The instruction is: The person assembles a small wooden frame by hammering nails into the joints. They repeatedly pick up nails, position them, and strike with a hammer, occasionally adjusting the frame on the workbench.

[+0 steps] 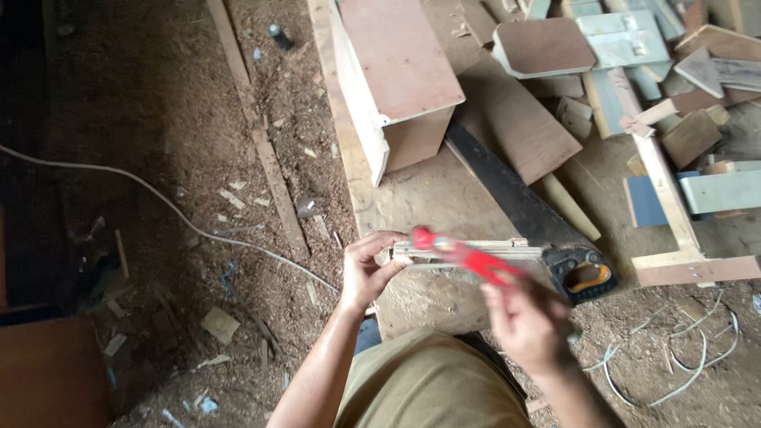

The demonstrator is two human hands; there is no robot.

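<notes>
Red plastic blurs across our right hand (527,325), which closes on the handle of a red tool (468,257); motion smear hides what kind of tool it is. Our left hand (366,269) grips one end of a pale wood strip (468,250), fingers curled over its top, and the tool lies across that strip. Just beyond, a handsaw (519,198) lies flat on the board (420,198), its black and orange grip near our right hand. Farther off stands a plywood box (396,75). To the right, we see offcuts (690,135) heaped together. Sawdust covers the floor (158,119) on the left, where a white cable (158,198) runs.
</notes>
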